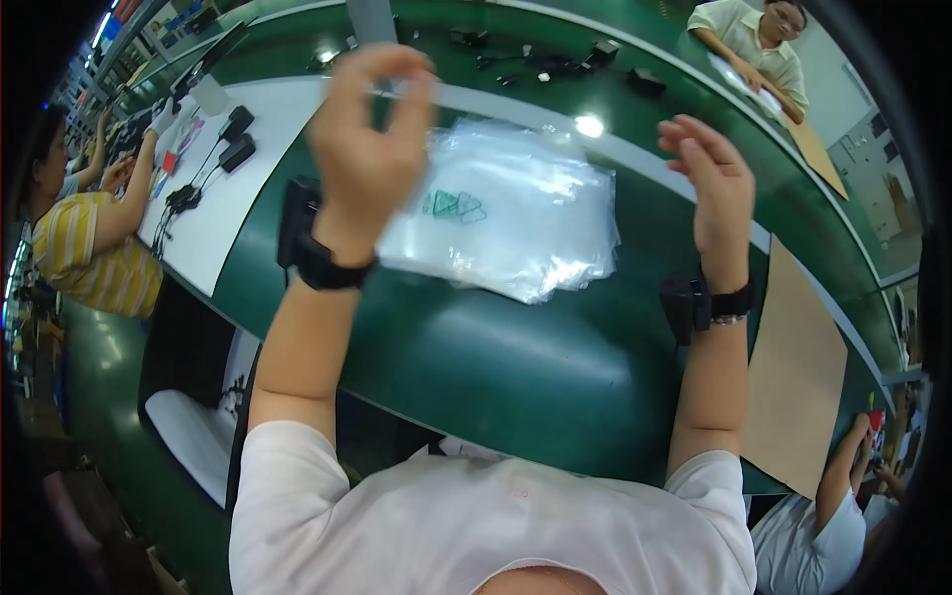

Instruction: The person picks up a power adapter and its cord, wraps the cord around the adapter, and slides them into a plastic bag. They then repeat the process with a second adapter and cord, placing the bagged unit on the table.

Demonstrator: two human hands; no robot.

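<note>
A stack of clear plastic bags (526, 213) with a small green printed mark lies flat on the green table (476, 347). My left hand (372, 149) is raised above the stack's left edge, slightly blurred. Its fingers curve with a gap to the thumb, and nothing shows between them. To the right of the bags, my right hand (712, 188) is held up with loosely bent, open fingers and nothing visible in it. Neither hand appears to grip the bags. Both wrists wear black straps with a dark box-shaped device.
A brown cardboard sheet (798, 367) lies at the right. Black power adapters (238, 151) with cables rest on a white sheet (253, 213) at the left. More adapters (603, 52) sit beyond the far rail. Co-workers are at the left, far right and lower right.
</note>
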